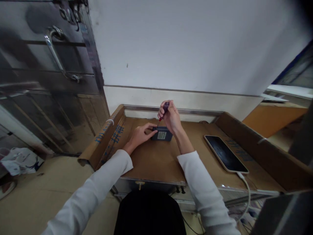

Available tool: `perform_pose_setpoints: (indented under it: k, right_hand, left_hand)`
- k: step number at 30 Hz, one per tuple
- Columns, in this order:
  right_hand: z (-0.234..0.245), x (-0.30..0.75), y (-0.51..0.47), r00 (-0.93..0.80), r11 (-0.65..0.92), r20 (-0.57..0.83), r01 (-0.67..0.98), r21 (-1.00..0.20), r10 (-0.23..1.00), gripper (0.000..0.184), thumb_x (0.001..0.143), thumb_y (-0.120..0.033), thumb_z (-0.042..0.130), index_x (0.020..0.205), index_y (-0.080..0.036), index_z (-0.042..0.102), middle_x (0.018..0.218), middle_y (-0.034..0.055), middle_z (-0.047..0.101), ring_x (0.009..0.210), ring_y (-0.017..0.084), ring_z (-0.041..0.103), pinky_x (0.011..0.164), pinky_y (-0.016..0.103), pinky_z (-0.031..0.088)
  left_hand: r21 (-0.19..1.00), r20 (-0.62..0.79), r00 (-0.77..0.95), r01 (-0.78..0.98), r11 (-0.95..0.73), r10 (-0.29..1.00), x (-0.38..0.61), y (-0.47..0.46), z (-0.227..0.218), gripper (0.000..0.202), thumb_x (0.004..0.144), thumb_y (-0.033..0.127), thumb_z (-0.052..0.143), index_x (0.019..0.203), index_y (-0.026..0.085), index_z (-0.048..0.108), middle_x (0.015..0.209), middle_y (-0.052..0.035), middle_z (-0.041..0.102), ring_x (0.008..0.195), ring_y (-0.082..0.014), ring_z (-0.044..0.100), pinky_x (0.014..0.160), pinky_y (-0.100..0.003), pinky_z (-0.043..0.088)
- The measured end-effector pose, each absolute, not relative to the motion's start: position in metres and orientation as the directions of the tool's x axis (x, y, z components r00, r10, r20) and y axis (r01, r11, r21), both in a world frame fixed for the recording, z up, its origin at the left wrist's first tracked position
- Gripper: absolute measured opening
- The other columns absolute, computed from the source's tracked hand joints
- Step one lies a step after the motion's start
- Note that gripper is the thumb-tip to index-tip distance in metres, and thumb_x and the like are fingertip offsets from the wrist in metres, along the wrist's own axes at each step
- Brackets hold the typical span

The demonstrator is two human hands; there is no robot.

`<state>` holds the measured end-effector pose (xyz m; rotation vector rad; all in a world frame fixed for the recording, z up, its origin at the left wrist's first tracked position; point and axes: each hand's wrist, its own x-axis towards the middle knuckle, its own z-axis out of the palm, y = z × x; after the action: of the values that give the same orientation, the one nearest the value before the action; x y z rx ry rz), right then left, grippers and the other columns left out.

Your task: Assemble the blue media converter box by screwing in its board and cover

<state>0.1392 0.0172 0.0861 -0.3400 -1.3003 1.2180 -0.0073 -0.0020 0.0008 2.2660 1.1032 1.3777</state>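
One dark-handled screwdriver (166, 107) gripped in the right hand (171, 115), tilted down at a little vented box (166, 136), its left end pinched by the left hand (140, 135), box just parked on brown cardboard (151, 163), phone (227, 154) plugged in off to the right

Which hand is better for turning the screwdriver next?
Probably the right hand: it grips the screwdriver, which slants down toward the top of the dark box. The left hand is at the box's left end, seemingly steadying it.
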Motion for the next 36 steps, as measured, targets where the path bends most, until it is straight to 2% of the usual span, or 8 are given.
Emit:
perform_pose_setpoints:
  k: [6, 11, 18, 22, 26, 31, 33, 36]
  right_hand:
    - [0.089, 0.133, 0.014, -0.159, 0.352, 0.496, -0.526, -0.774, 0.853, 0.045, 0.081, -0.07, 0.042, 0.082, -0.025, 0.041, 0.054, -0.0094, 0.026, 0.043, 0.007, 0.026, 0.043, 0.022, 0.026]
    - [0.087, 0.135, 0.014, -0.125, 0.394, 0.535, -0.544, -0.741, 0.835, 0.045, 0.075, -0.051, 0.068, 0.081, -0.028, 0.03, 0.056, -0.0109, 0.034, 0.047, 0.007, 0.033, 0.047, 0.02, 0.029]
    - [0.085, 0.15, 0.02, -0.194, 0.4, 0.573, -0.541, -0.74, 0.797, 0.032, 0.08, -0.048, 0.063, 0.08, -0.025, 0.041, 0.069, -0.0053, 0.05, 0.06, 0.008, 0.049, 0.059, 0.023, 0.042]
    - [0.087, 0.147, 0.02, -0.249, 0.323, 0.513, -0.537, -0.779, 0.822, 0.036, 0.084, -0.06, 0.051, 0.083, -0.024, 0.047, 0.062, -0.0063, 0.04, 0.051, 0.008, 0.042, 0.053, 0.023, 0.04]
    - [0.086, 0.139, 0.019, -0.174, 0.308, 0.463, -0.542, -0.782, 0.869, 0.04, 0.082, -0.066, 0.046, 0.082, -0.026, 0.04, 0.056, -0.0092, 0.027, 0.044, 0.007, 0.029, 0.046, 0.021, 0.032]
    - [0.085, 0.138, 0.018, -0.16, 0.355, 0.513, -0.549, -0.756, 0.844, 0.041, 0.076, -0.054, 0.065, 0.082, -0.027, 0.034, 0.061, -0.0098, 0.039, 0.05, 0.007, 0.038, 0.051, 0.02, 0.036]
    - [0.085, 0.14, 0.017, -0.195, 0.344, 0.518, -0.551, -0.76, 0.833, 0.039, 0.077, -0.057, 0.062, 0.083, -0.026, 0.039, 0.063, -0.0078, 0.042, 0.054, 0.008, 0.042, 0.054, 0.022, 0.039]
    - [0.087, 0.143, 0.017, -0.223, 0.302, 0.486, -0.551, -0.778, 0.845, 0.04, 0.083, -0.063, 0.05, 0.078, -0.023, 0.044, 0.059, -0.0066, 0.035, 0.051, 0.008, 0.038, 0.052, 0.023, 0.039]
  left_hand:
    - [0.564, 0.64, 0.259, 0.481, -0.671, 0.723, -0.007, -0.002, 0.0, 0.026, 0.085, 0.038, 0.061, 0.106, 0.023, 0.063, 0.096, -0.0015, 0.073, 0.081, -0.015, 0.071, 0.06, -0.022, 0.055]
    - [0.554, 0.648, 0.265, 0.48, -0.68, 0.714, -0.008, -0.001, -0.001, 0.025, 0.086, 0.037, 0.06, 0.106, 0.024, 0.063, 0.101, -0.0018, 0.073, 0.083, -0.0145, 0.07, 0.058, -0.02, 0.055]
    - [0.572, 0.645, 0.263, 0.457, -0.681, 0.718, -0.007, -0.002, -0.001, 0.024, 0.085, 0.036, 0.06, 0.105, 0.023, 0.064, 0.104, -0.0024, 0.072, 0.083, -0.0145, 0.071, 0.058, -0.02, 0.056]
    - [0.563, 0.644, 0.261, 0.474, -0.676, 0.719, -0.007, -0.004, 0.0, 0.024, 0.086, 0.038, 0.059, 0.105, 0.024, 0.064, 0.105, -0.0024, 0.072, 0.085, -0.0157, 0.071, 0.06, -0.022, 0.057]
    - [0.55, 0.661, 0.263, 0.467, -0.693, 0.702, -0.007, -0.004, 0.0, 0.024, 0.086, 0.039, 0.058, 0.103, 0.023, 0.064, 0.108, -0.0023, 0.072, 0.087, -0.0157, 0.071, 0.057, -0.021, 0.056]
    - [0.545, 0.664, 0.262, 0.471, -0.694, 0.7, -0.007, -0.004, 0.0, 0.023, 0.086, 0.038, 0.059, 0.103, 0.023, 0.064, 0.108, -0.002, 0.072, 0.087, -0.0153, 0.071, 0.057, -0.021, 0.056]
    - [0.542, 0.665, 0.262, 0.475, -0.693, 0.699, -0.007, -0.004, -0.001, 0.024, 0.086, 0.039, 0.059, 0.104, 0.023, 0.064, 0.108, -0.0025, 0.072, 0.089, -0.0162, 0.071, 0.057, -0.021, 0.056]
    - [0.535, 0.673, 0.265, 0.47, -0.702, 0.691, -0.007, -0.004, -0.001, 0.023, 0.086, 0.037, 0.059, 0.103, 0.022, 0.064, 0.109, -0.0029, 0.071, 0.089, -0.0163, 0.071, 0.058, -0.021, 0.057]
